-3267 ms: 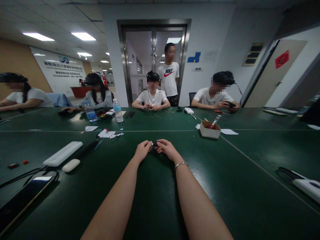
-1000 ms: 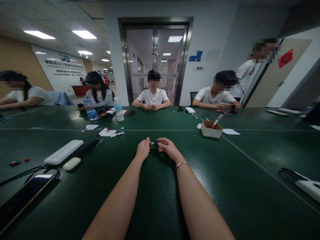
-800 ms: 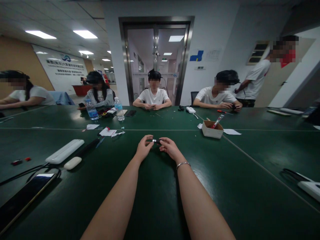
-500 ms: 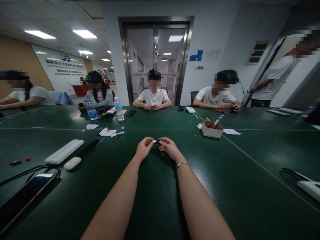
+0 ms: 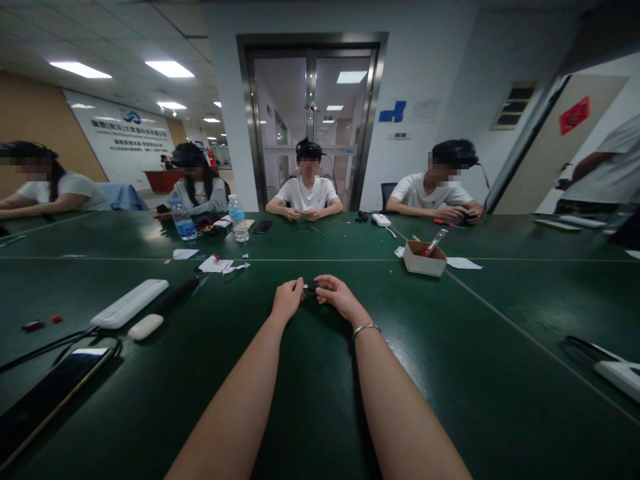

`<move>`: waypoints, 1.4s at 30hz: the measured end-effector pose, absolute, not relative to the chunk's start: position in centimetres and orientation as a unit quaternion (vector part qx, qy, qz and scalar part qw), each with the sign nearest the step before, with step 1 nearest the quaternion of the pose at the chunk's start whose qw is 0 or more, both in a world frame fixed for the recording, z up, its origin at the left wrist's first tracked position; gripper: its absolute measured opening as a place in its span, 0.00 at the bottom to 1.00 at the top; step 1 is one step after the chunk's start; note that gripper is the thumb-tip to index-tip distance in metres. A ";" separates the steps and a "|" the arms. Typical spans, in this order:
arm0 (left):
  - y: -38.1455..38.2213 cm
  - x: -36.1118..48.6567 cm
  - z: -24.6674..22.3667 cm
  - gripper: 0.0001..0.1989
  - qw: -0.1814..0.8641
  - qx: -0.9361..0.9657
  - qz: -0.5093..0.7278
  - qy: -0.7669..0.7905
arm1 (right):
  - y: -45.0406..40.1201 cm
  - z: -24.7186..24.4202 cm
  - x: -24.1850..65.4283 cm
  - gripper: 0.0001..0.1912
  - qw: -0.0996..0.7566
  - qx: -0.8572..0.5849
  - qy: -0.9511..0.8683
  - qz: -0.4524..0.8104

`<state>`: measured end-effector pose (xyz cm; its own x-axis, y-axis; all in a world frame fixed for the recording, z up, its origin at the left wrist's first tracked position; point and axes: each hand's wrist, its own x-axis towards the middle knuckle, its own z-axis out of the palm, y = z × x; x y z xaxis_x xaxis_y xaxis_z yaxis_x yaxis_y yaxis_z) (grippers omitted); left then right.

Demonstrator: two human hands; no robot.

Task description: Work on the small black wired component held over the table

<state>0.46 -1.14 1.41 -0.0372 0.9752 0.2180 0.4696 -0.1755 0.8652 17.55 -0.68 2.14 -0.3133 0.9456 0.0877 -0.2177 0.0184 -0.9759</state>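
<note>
Between my two hands is a small black stick with a silver metal end [image 5: 311, 287], too small to make out its exact kind. My left hand [image 5: 289, 299] pinches it at the silver end with thumb and forefinger. On the black end, the thumb and fingers of my right hand [image 5: 339, 297] are closed, the other fingers curled. Both hands are just above the green table [image 5: 320, 373], and a silver bracelet [image 5: 367, 329] circles my right wrist.
To the left lie a phone [image 5: 53, 393], a white power bank [image 5: 131, 303], and a white oval case [image 5: 145, 327]. Ahead are paper scraps [image 5: 216, 265], two water bottles [image 5: 239, 220] and a small cardboard box [image 5: 425, 260]. Several people sit across the table.
My left hand has turned slightly and its fingers have closed in more around the silver end; the stick sits slightly lower. At the far right, the standing person has moved further right.
</note>
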 end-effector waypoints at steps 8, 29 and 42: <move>-1.3 0.6 2.0 0.25 0.297 0.605 0.432 0.600 | -0.4 1.7 17.6 0.20 0.472 -0.338 -0.557 0.594; -1.0 0.4 1.4 0.18 0.405 0.604 0.531 0.435 | -0.2 1.6 17.6 0.19 0.514 -0.354 -0.485 0.613; -1.1 0.4 1.6 0.19 0.355 0.602 0.489 0.521 | -0.5 2.0 17.6 0.17 0.500 -0.353 -0.495 0.617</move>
